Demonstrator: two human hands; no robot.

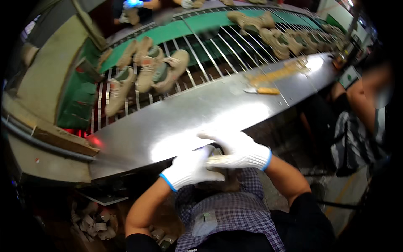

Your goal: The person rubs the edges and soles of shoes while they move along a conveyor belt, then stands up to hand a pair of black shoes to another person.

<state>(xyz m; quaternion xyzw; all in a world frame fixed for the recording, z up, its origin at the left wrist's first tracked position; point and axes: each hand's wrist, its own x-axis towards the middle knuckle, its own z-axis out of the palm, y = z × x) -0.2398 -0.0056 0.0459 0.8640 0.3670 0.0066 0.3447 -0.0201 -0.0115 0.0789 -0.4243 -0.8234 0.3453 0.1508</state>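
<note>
In white knitted gloves with blue cuffs, my two hands meet over my lap at the near edge of the steel bench (138, 134). My left hand (191, 167) curls round one side of what looks like a beige shoe (228, 181). Across its upper part my right hand (242, 152) is bent, its fingers close to those of the left. The gloves cover most of the shoe, and a dark gap shows between them. Motion blurs the fingertips. A checked apron (235, 210) lies behind the shoe.
Beyond the bench runs a metal-rod rack (201, 63) over a green belt (176, 28), with beige shoes (145, 73) at left and more shoes (294, 42) at right. An orange-handled blade (268, 90) lies on the bench. Another person's arm (364, 98) is at right; scraps (94, 224) sit below left.
</note>
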